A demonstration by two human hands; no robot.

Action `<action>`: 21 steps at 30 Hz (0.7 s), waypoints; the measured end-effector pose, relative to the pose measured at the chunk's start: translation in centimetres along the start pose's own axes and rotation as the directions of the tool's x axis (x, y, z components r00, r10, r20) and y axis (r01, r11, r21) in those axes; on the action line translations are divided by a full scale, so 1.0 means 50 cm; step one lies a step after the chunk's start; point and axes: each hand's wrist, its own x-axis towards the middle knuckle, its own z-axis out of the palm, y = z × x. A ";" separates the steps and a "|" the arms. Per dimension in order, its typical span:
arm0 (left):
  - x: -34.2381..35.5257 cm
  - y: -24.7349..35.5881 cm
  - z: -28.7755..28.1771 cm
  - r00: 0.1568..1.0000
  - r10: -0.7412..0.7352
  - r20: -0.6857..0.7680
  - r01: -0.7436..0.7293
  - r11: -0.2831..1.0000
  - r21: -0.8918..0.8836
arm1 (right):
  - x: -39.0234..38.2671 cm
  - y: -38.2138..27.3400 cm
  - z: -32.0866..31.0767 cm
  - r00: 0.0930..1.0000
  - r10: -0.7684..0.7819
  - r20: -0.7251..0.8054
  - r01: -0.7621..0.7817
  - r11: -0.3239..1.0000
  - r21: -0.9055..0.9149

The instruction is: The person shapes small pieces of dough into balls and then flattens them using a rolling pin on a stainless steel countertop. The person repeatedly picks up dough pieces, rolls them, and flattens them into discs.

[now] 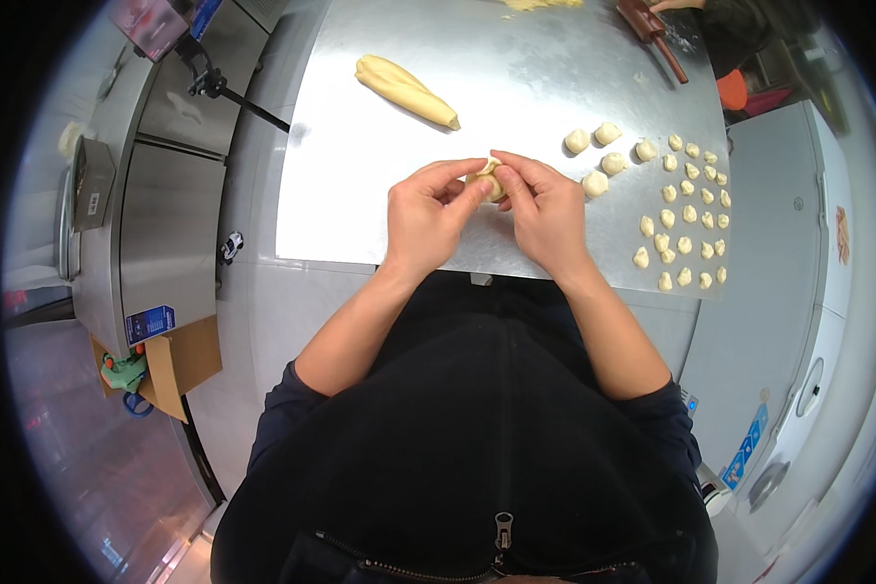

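Between my left hand [430,212] and my right hand [545,209] is a small piece of yellowish dough [493,180], gripped by the fingers and thumbs of both. Its top edge is gathered, and much of it is hidden behind my thumbs. Both hands are above the near edge of the metal table [360,185]. Beyond my left hand lies a thick roll of yellow dough [406,91], slanted on the tabletop. Several round dough balls [595,183] sit just right of my right hand. Farther right, several smaller dough pieces [689,213] stand in loose rows.
At the far right a brown rolling pin [652,34] lies by another person's hand [678,5]. A phone on a stand [204,78] rises beyond the table's left edge. Steel cabinets [173,219] and an open cardboard box [190,365] are left; a grey-white cabinet [764,253] stands right.
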 end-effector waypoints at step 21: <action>-0.004 0.035 -0.017 0.907 0.380 0.182 -0.421 0.817 0.393 | -0.002 -0.025 -0.048 0.969 -0.244 0.038 0.246 0.939 -0.241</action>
